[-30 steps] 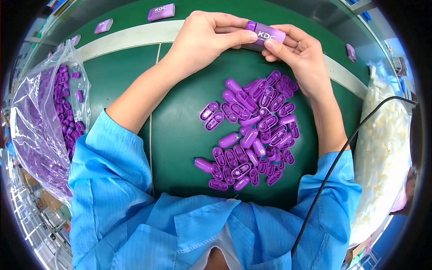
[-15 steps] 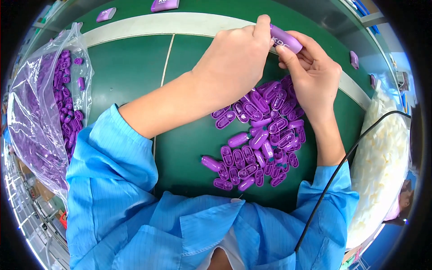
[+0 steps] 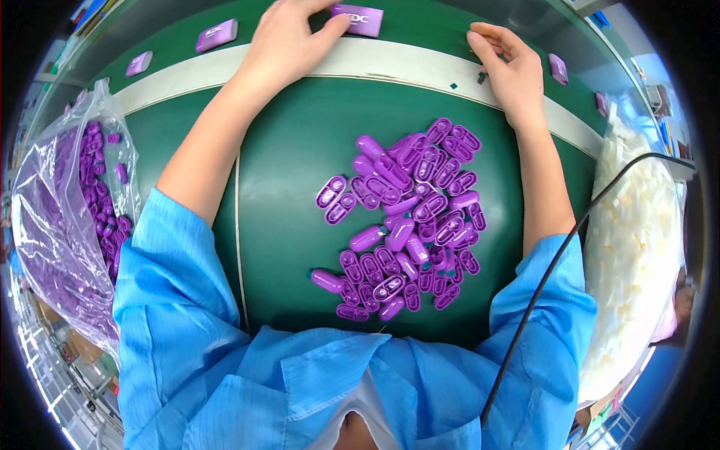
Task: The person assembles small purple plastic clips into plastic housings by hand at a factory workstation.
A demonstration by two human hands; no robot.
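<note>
My left hand (image 3: 294, 36) reaches to the far green strip, its thumb over the left end of a rectangular purple case (image 3: 364, 21) with white lettering; its other fingertips are partly cut off by the top edge. To the right, my right hand (image 3: 511, 69) hovers at the pale curved rail (image 3: 405, 67), fingers loosely bent, with nothing visible in them. Small dark green bits (image 3: 454, 85) lie beside it on the rail. Between my forearms, a pile of purple oval shell parts (image 3: 420, 202) spreads over the green work surface (image 3: 285, 172), some hollow side up.
More purple cases (image 3: 217, 35) stand along the far strip on both sides. At left leans a clear bag (image 3: 56, 202) of purple parts; at right a big bag (image 3: 630, 270) of cream-white pieces. A black cable (image 3: 555, 277) crosses in front of my right sleeve.
My hands have come apart. The left has carried the purple case left onto the far strip; the right has drawn away from it. The view has shifted, and green bits show on the rail.
</note>
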